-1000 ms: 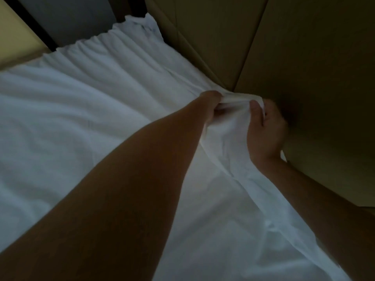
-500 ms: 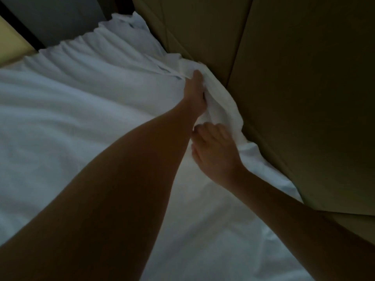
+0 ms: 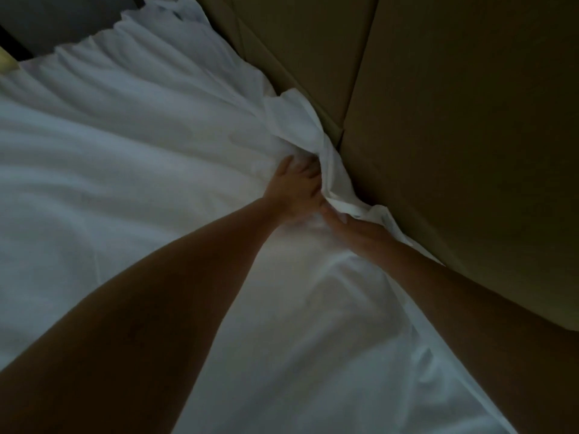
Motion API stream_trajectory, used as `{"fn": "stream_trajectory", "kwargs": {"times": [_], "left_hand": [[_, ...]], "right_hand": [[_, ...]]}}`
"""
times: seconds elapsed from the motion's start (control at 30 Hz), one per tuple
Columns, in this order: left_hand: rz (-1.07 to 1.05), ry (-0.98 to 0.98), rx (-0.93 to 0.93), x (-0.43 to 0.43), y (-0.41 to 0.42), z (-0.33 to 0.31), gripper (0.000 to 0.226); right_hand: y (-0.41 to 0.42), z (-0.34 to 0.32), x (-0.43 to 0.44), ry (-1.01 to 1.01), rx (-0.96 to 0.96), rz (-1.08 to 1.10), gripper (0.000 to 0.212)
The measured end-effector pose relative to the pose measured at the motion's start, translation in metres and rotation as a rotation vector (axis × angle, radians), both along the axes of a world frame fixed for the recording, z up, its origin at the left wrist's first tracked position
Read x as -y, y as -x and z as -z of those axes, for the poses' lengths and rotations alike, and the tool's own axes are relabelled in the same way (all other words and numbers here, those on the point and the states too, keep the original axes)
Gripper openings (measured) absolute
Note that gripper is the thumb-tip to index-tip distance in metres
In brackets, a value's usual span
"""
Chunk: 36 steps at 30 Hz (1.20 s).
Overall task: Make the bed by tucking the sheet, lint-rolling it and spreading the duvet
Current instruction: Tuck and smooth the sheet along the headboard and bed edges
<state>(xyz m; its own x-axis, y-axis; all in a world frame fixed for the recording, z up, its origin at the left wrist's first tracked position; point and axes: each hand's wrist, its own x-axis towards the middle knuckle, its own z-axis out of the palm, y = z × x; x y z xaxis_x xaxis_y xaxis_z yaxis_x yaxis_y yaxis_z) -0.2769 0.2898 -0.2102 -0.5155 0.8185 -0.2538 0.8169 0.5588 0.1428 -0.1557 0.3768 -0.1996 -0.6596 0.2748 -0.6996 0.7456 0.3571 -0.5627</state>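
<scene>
On the left we see the sheet (image 3: 125, 170), white and loosely rippled, covering the bed from the far edge down to the near one. Long, soft creases run across it toward the right. Along its right border the cloth is gathered into a raised fold (image 3: 300, 126) that lies against the headboard.

Next comes our left hand (image 3: 296, 191), reaching out on a bare forearm. It lies flat on the sheet, thumb spread to the left, and the fairly straight fingers push in under the fold; it grips nothing that we can make out.

Just right of it, nearly touching, is our right hand (image 3: 357, 231), low on the sheet with its fingers pointing toward the left hand. The fold's edge drapes over its fingertips, and the blur keeps us from telling whether they pinch the cloth or only press it.

Furthest right stands the headboard (image 3: 454, 136), tan padded panels with a seam between them.
</scene>
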Motion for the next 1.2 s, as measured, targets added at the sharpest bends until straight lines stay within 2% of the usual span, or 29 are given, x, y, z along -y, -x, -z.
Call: {"fn": "stream_trajectory", "kwargs": {"times": [0.07, 0.13, 0.17, 0.23, 0.3, 0.37, 0.4, 0.43, 0.5, 0.57, 0.63, 0.73, 0.9, 1.0, 1.07, 1.1, 1.13, 1.2], "left_hand": [[-0.073, 0.119, -0.008, -0.012, 0.000, 0.001, 0.066], [-0.112, 0.175, -0.066, -0.021, 0.000, -0.002, 0.067], [-0.110, 0.205, -0.073, -0.024, 0.001, -0.002, 0.066], [-0.102, 0.219, -0.011, -0.026, 0.005, -0.001, 0.063], [-0.085, 0.044, 0.116, -0.019, 0.008, -0.001, 0.056], [-0.167, -0.402, 0.307, -0.003, 0.011, -0.001, 0.044], [-0.252, -0.604, 0.322, 0.008, 0.013, -0.001, 0.039], [-0.296, -0.717, 0.236, 0.019, 0.016, 0.000, 0.040], [-0.250, -0.669, 0.038, 0.031, 0.021, 0.005, 0.055], [-0.165, -0.454, -0.020, 0.029, 0.023, 0.009, 0.066], [-0.176, -0.278, -0.038, 0.016, 0.023, 0.011, 0.062], [-0.173, -0.125, -0.081, 0.001, 0.021, 0.016, 0.053], [-0.070, 0.168, -0.185, -0.021, 0.033, 0.011, 0.058], [-0.050, 0.315, -0.177, -0.038, 0.043, 0.009, 0.060], [-0.088, 0.315, -0.127, -0.040, 0.046, 0.009, 0.060], [-0.102, 0.260, -0.101, -0.038, 0.047, 0.010, 0.058], [-0.111, 0.155, -0.081, -0.033, 0.046, 0.014, 0.055], [-0.162, -0.219, -0.058, -0.018, 0.040, 0.021, 0.049]], "right_hand": [[-0.008, 0.008, 0.013, -0.396, -0.240, -0.148, 0.074], [-0.016, 0.017, 0.022, -0.836, -0.546, -0.279, 0.049], [-0.018, 0.026, 0.023, -0.983, -0.703, -0.335, 0.040], [-0.016, 0.034, 0.021, -1.051, -0.864, -0.433, 0.043], [-0.006, 0.035, 0.018, -1.064, -0.779, -0.397, 0.051], [0.005, 0.031, 0.014, -0.959, -0.539, -0.335, 0.068], [0.008, 0.032, 0.012, -0.887, -0.446, -0.337, 0.077], [0.010, 0.035, 0.010, -0.806, -0.384, -0.345, 0.083], [0.012, 0.041, 0.011, -0.670, -0.309, -0.321, 0.087], [0.015, 0.042, 0.015, -0.634, -0.268, -0.281, 0.083], [0.018, 0.041, 0.016, -0.622, -0.259, -0.271, 0.081], [0.018, 0.040, 0.016, -0.632, -0.282, -0.253, 0.090], [0.014, 0.041, 0.017, -0.670, -0.383, -0.229, 0.094], [0.013, 0.041, 0.020, -0.723, -0.478, -0.186, 0.080], [0.012, 0.045, 0.021, -0.822, -0.503, -0.204, 0.067], [0.013, 0.045, 0.020, -0.821, -0.477, -0.219, 0.067], [0.013, 0.046, 0.021, -0.798, -0.447, -0.230, 0.071], [0.014, 0.047, 0.019, -0.741, -0.408, -0.230, 0.077]]}}
